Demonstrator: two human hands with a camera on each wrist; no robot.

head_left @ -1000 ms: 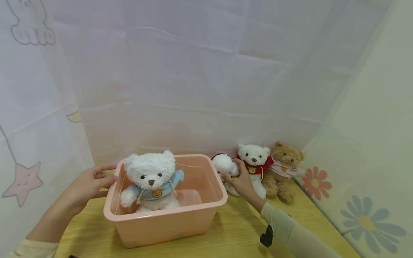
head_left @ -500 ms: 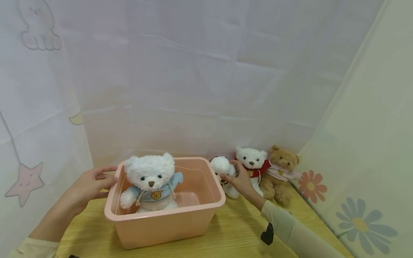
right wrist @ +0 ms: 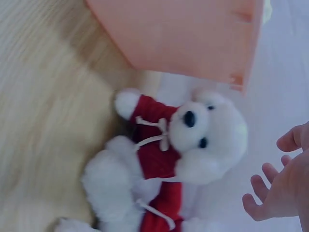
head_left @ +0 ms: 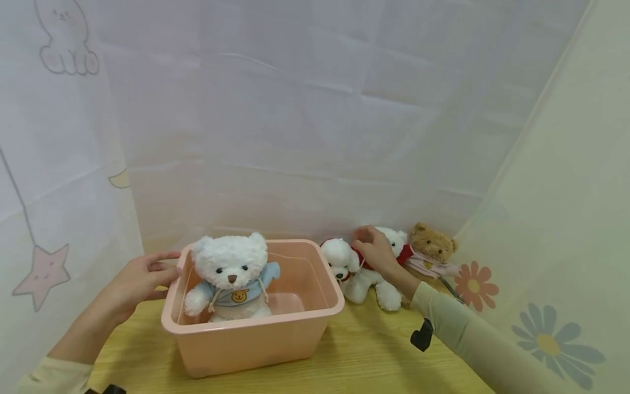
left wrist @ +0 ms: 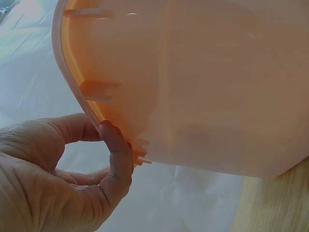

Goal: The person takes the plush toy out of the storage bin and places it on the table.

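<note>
White fabric sheeting (head_left: 315,109) hangs behind and to the left of the scene, printed with a pink star (head_left: 41,273) and an outlined cartoon animal (head_left: 66,33); on the right a pale cream curtain (head_left: 566,219) carries flower prints. Below them a light wood-grain desk (head_left: 364,355) bears everything.

A pink plastic bin (head_left: 256,339) stands on the desk left of centre. Inside it, toward its left end, a white teddy bear in a blue hoodie (head_left: 228,279) sits upright, facing the camera. Just beside the bin's right wall a white teddy bear in a red top (head_left: 344,268) leans over toward the bin. Behind it stands a second white bear in red (head_left: 396,243), mostly hidden by the arm, and next to that a brown teddy bear in a pink top (head_left: 430,251) sits at the curtain.

The left hand (head_left: 135,282) touches the bin's left rim, thumb and fingertips loosely curved against its edge. The right hand (head_left: 376,251) hovers with fingers spread and relaxed, holding nothing, over the leaning bear's back.

Half a second earlier the right hand lay lower, against that bear's side; now it is raised and farther back, and the bear has tipped closer to the bin. The left hand and bin have not shifted.
</note>
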